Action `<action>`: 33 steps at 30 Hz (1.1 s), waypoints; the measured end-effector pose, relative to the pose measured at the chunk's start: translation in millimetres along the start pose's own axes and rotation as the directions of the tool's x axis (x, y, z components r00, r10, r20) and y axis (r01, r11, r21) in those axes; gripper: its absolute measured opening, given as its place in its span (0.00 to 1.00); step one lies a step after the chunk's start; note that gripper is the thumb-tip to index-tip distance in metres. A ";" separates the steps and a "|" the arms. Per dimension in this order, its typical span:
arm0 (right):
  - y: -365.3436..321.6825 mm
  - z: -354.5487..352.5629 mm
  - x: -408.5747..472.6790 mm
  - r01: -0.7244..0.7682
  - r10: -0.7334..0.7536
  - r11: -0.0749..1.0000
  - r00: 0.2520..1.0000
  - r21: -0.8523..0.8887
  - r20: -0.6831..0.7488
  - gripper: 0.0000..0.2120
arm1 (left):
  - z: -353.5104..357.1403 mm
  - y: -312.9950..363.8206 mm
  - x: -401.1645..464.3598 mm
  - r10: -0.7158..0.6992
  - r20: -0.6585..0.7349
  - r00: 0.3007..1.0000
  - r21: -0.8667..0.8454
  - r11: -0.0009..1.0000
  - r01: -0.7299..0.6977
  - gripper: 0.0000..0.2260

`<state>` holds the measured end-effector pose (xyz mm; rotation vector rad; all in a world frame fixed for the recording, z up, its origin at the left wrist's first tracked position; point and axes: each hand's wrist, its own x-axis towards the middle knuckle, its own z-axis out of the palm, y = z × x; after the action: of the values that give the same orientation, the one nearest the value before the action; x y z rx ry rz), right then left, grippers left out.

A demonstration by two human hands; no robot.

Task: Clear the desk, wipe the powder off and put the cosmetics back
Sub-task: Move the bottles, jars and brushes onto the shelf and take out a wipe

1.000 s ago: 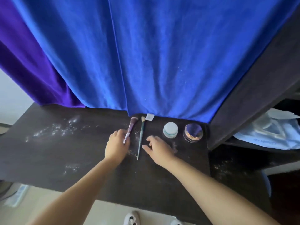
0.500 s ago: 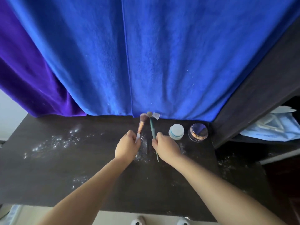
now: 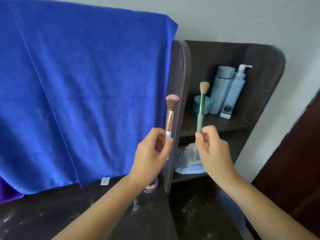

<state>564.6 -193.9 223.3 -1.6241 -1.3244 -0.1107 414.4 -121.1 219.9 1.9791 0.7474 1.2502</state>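
My left hand (image 3: pixel 152 155) grips a makeup brush with a white handle, copper ferrule and pink bristles (image 3: pixel 170 115), held upright in the air. A green-handled brush with tan bristles (image 3: pixel 201 104) stands upright in my right hand (image 3: pixel 213 149), in front of the dark shelf unit (image 3: pixel 213 123). Below my left wrist a gold-rimmed jar (image 3: pixel 151 187) stands on the dark desk (image 3: pixel 52 215), partly hidden by my arm. White powder (image 3: pixel 135 207) is scattered over the desk.
A blue towel (image 3: pixel 83 94) hangs behind the desk. The upper shelf holds two pale blue bottles (image 3: pixel 228 89), a teal jar (image 3: pixel 207 103) and a small dark bottle (image 3: pixel 227 110). A blue-white packet (image 3: pixel 188 163) lies on the lower shelf. A dark door (image 3: pixel 297 161) stands at right.
Both hands have lifted the two brushes off the desk and raised them upright toward the shelf unit. The view has swung up and to the right.
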 end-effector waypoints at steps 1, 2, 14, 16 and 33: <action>8.9 -15.5 9.8 -0.014 0.014 1.000 1.000 -0.004 -0.014 0.08 | 16.8 10.2 6.9 0.023 0.016 1.000 0.023 0.999 -0.023 0.05; 18.6 -27.8 19.2 -0.024 0.024 1.000 1.000 -0.018 -0.006 0.07 | 33.3 18.7 14.5 0.039 0.033 0.999 0.054 0.998 -0.041 0.04; 81.2 -27.9 88.7 0.015 0.057 0.983 0.923 -0.183 0.381 0.13 | 110.9 41.2 72.9 -0.265 0.001 0.964 0.916 0.387 0.106 0.14; 77.1 -20.0 97.3 0.047 0.053 0.973 0.907 -0.224 0.418 0.13 | 114.6 46.8 80.1 -0.325 0.011 0.946 0.960 0.269 0.082 0.14; 66.4 -54.9 32.0 0.175 -0.216 0.967 0.950 0.185 0.227 0.07 | 50.6 -20.9 -15.5 0.025 -0.237 0.971 0.675 0.723 0.146 0.05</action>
<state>655.7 -205.0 229.0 -1.3972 -1.6410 0.0810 452.8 -131.9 179.3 2.3662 1.5766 1.2847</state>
